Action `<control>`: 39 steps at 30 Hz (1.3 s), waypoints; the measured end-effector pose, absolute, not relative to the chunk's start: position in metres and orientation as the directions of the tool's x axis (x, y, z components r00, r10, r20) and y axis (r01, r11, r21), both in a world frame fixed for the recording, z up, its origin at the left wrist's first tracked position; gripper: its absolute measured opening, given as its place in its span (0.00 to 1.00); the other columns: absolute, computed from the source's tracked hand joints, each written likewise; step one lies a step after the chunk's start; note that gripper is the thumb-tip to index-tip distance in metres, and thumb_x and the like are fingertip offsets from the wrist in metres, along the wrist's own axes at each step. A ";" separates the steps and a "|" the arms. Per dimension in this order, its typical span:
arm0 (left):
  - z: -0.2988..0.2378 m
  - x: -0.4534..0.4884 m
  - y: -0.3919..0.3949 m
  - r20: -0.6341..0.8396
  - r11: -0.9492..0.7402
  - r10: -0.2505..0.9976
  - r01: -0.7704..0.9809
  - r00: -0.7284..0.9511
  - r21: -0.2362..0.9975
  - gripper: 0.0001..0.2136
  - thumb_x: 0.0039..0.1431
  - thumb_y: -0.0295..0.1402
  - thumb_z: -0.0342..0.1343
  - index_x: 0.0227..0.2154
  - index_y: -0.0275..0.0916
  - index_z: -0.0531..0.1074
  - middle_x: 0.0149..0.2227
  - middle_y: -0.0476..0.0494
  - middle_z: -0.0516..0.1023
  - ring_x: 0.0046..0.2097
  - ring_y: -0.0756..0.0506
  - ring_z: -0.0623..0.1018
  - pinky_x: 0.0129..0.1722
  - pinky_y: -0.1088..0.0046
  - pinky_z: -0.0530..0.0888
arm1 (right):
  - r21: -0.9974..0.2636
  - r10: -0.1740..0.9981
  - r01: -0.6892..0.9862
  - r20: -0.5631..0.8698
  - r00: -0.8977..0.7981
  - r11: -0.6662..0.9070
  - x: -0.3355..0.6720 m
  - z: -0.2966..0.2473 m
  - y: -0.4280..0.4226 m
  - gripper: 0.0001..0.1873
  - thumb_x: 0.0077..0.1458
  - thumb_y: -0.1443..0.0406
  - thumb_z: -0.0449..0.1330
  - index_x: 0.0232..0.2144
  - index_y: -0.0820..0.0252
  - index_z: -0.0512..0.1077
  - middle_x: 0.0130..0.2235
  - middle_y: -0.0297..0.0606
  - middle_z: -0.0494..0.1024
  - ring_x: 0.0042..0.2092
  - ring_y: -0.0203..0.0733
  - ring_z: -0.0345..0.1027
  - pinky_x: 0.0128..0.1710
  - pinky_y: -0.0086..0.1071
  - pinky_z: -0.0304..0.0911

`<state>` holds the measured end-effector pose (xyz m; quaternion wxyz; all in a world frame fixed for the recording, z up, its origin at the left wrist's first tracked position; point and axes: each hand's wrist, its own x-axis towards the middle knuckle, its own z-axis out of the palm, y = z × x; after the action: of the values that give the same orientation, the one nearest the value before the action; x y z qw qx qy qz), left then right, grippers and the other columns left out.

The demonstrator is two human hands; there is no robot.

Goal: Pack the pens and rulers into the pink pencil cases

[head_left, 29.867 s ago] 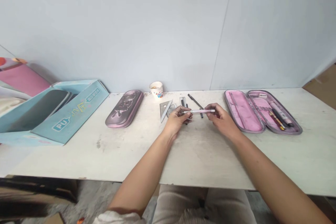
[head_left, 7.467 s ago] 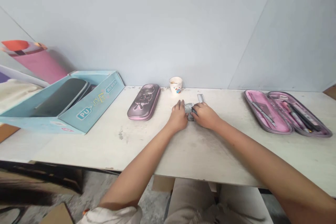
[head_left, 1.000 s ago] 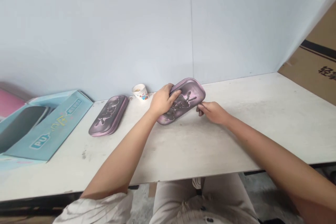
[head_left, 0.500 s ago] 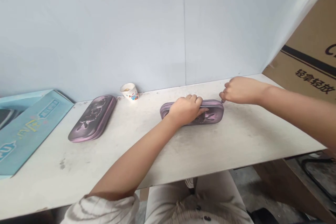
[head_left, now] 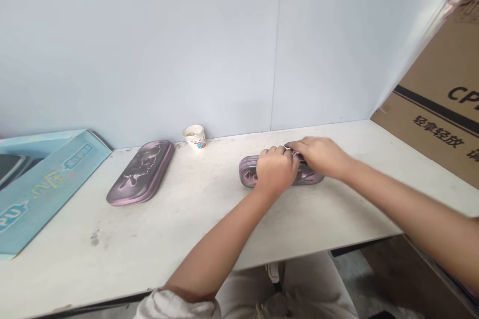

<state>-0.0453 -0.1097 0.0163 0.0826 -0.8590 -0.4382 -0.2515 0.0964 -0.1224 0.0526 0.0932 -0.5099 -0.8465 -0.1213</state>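
A closed purple pencil case (head_left: 250, 175) lies flat on the white table (head_left: 224, 229), right of centre. My left hand (head_left: 276, 169) is curled over its top and presses it down. My right hand (head_left: 319, 155) reaches across the case's far edge with fingers pinched there; what they pinch is hidden behind my left hand. Most of the case is covered by the two hands.
A second closed purple pencil case (head_left: 141, 172) lies to the left. A small paper cup (head_left: 195, 136) stands by the wall. A light blue cardboard box (head_left: 41, 184) sits at the far left. A brown carton (head_left: 437, 109) stands past the table's right end.
My right hand has moved left along the case's far edge, from its right end to just behind my left hand. My left hand stays on the case.
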 end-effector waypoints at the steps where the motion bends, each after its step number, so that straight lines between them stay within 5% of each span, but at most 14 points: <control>1: 0.018 -0.047 -0.109 0.503 -0.609 0.710 0.788 0.492 0.088 0.20 0.63 0.34 0.35 0.33 0.36 0.74 0.34 0.38 0.76 0.38 0.42 0.73 0.39 0.62 0.64 | 0.023 0.876 0.932 0.333 -0.349 0.362 0.097 0.042 -0.126 0.16 0.57 0.68 0.45 0.46 0.58 0.66 0.39 0.41 0.77 0.39 0.43 0.69 0.35 0.32 0.57; 5: 0.024 -0.075 -0.100 0.444 -0.592 0.762 0.784 0.471 0.185 0.18 0.61 0.34 0.37 0.36 0.37 0.74 0.37 0.38 0.78 0.40 0.41 0.75 0.42 0.60 0.65 | -0.092 0.921 0.987 0.380 -0.090 0.134 0.093 0.015 -0.128 0.19 0.61 0.63 0.38 0.49 0.58 0.62 0.35 0.39 0.78 0.35 0.43 0.71 0.30 0.31 0.55; 8: 0.015 -0.117 -0.094 0.319 -0.395 0.913 0.737 0.253 0.548 0.20 0.62 0.36 0.36 0.42 0.40 0.74 0.45 0.41 0.76 0.47 0.42 0.74 0.45 0.64 0.68 | -0.106 0.925 0.989 0.376 -0.055 0.102 0.090 0.012 -0.121 0.19 0.61 0.63 0.38 0.48 0.57 0.63 0.30 0.37 0.78 0.31 0.43 0.71 0.28 0.31 0.53; 10: 0.002 -0.142 -0.095 0.158 -0.231 0.970 0.486 0.187 0.843 0.21 0.62 0.40 0.34 0.49 0.43 0.69 0.48 0.44 0.75 0.47 0.46 0.75 0.42 0.69 0.71 | -0.113 0.925 0.989 0.378 -0.044 0.093 0.086 0.013 -0.115 0.19 0.61 0.63 0.38 0.48 0.58 0.63 0.28 0.37 0.78 0.30 0.43 0.71 0.28 0.30 0.53; 13: -0.010 -0.160 -0.100 -0.013 0.002 0.997 0.132 0.082 0.991 0.25 0.62 0.45 0.33 0.56 0.42 0.61 0.49 0.42 0.74 0.45 0.47 0.76 0.41 0.69 0.73 | -0.134 0.928 0.986 0.370 -0.042 0.098 0.075 0.015 -0.107 0.20 0.62 0.61 0.37 0.48 0.58 0.63 0.27 0.38 0.77 0.30 0.44 0.71 0.28 0.31 0.54; 16: 0.013 -0.153 -0.099 0.068 -0.066 0.995 0.027 -0.067 0.997 0.25 0.62 0.44 0.35 0.53 0.35 0.65 0.49 0.39 0.74 0.46 0.46 0.76 0.46 0.69 0.71 | -0.239 0.935 0.954 0.342 -0.091 0.180 0.061 0.022 -0.104 0.23 0.62 0.56 0.36 0.48 0.57 0.64 0.32 0.40 0.78 0.34 0.46 0.72 0.32 0.33 0.57; 19: 0.066 -0.124 -0.096 0.354 -0.331 0.934 0.270 -0.041 0.904 0.24 0.62 0.44 0.37 0.46 0.36 0.71 0.48 0.40 0.75 0.49 0.45 0.74 0.50 0.69 0.68 | -0.414 0.888 0.821 0.402 -0.221 0.392 0.053 0.038 -0.107 0.24 0.60 0.52 0.41 0.52 0.58 0.60 0.46 0.46 0.74 0.44 0.49 0.69 0.40 0.38 0.60; 23: 0.119 -0.062 -0.104 0.571 -0.612 0.758 0.649 0.317 0.452 0.20 0.63 0.40 0.36 0.47 0.41 0.71 0.48 0.45 0.75 0.50 0.45 0.72 0.53 0.66 0.64 | -0.642 0.805 0.516 0.564 -0.182 0.567 0.073 0.057 -0.115 0.32 0.54 0.53 0.53 0.57 0.60 0.50 0.55 0.50 0.64 0.54 0.50 0.61 0.49 0.43 0.59; 27: 0.126 0.001 -0.109 0.599 -0.695 0.644 0.692 0.477 0.195 0.20 0.64 0.39 0.35 0.48 0.43 0.70 0.46 0.45 0.76 0.50 0.44 0.72 0.53 0.60 0.61 | -0.776 0.809 0.288 0.587 0.006 0.561 0.115 0.052 -0.119 0.32 0.50 0.54 0.58 0.53 0.57 0.53 0.52 0.47 0.67 0.53 0.48 0.62 0.51 0.45 0.58; 29: 0.120 0.024 -0.101 0.612 -0.699 0.656 0.663 0.442 0.270 0.21 0.64 0.39 0.35 0.49 0.41 0.70 0.45 0.43 0.77 0.49 0.44 0.72 0.52 0.63 0.62 | -0.797 0.795 0.208 0.596 0.115 0.567 0.133 0.042 -0.121 0.30 0.50 0.53 0.58 0.51 0.57 0.55 0.51 0.46 0.67 0.52 0.47 0.63 0.52 0.44 0.57; 35: 0.084 0.050 -0.064 0.509 -0.531 0.845 0.381 0.164 0.757 0.26 0.65 0.41 0.28 0.48 0.34 0.69 0.42 0.41 0.77 0.46 0.46 0.74 0.45 0.71 0.68 | -0.817 0.768 0.077 0.565 0.301 0.571 0.161 0.019 -0.125 0.27 0.50 0.53 0.58 0.48 0.57 0.57 0.50 0.43 0.67 0.52 0.44 0.62 0.55 0.43 0.56; 39: 0.045 0.045 -0.070 0.383 -0.421 0.907 0.433 0.177 0.797 0.28 0.63 0.46 0.29 0.43 0.35 0.71 0.41 0.40 0.77 0.44 0.43 0.74 0.45 0.69 0.69 | -0.900 0.856 -0.005 0.413 0.311 0.436 0.187 0.015 -0.130 0.26 0.50 0.52 0.57 0.48 0.52 0.56 0.53 0.40 0.65 0.54 0.43 0.60 0.53 0.45 0.60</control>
<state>0.0449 -0.0696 0.0449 -0.2688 -0.7183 -0.4661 -0.4410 0.1867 -0.1305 0.0147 0.6869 -0.4288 -0.4961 0.3134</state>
